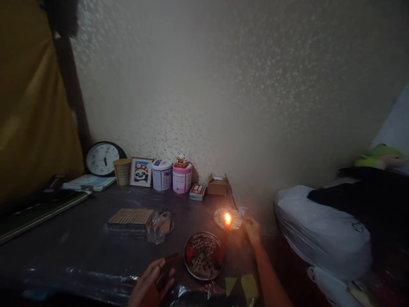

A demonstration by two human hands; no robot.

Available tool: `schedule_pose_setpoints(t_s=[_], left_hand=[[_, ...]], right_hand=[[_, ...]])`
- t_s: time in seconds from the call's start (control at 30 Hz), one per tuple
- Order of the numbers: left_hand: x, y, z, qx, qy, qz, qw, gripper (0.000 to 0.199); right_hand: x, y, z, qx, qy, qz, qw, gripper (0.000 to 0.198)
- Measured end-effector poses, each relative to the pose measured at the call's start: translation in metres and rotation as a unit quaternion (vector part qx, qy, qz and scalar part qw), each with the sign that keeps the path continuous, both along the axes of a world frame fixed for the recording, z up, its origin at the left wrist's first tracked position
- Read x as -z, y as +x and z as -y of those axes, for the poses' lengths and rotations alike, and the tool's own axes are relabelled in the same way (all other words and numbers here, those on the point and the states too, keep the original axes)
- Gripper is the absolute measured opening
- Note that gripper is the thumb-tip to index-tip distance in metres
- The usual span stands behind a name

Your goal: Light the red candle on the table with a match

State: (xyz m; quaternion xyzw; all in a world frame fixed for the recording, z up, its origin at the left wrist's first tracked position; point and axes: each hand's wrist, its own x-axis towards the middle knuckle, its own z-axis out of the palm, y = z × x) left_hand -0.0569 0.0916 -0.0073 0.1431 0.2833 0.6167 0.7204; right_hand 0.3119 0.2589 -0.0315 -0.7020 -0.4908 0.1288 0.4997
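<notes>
Left hand (150,283) cut by bottom edge; dark object (166,265) it holds too dim to identify.

Home room: wall clock (102,159), bedding (322,230).

A wall clock (102,159), a panda picture (141,172) and two tins (172,175) stand against the wall.
</notes>
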Motion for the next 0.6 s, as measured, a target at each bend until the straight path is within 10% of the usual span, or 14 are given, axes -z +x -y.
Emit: schedule_pose_setpoints(t_s=[0.6], left_hand=[[0.005, -0.001, -0.001, 0.011, 0.004, -0.007, 1.0, 0.024]], right_hand=[[-0.015, -0.02, 0.016, 0.007, -0.036, 0.088, 0.995, 0.021]])
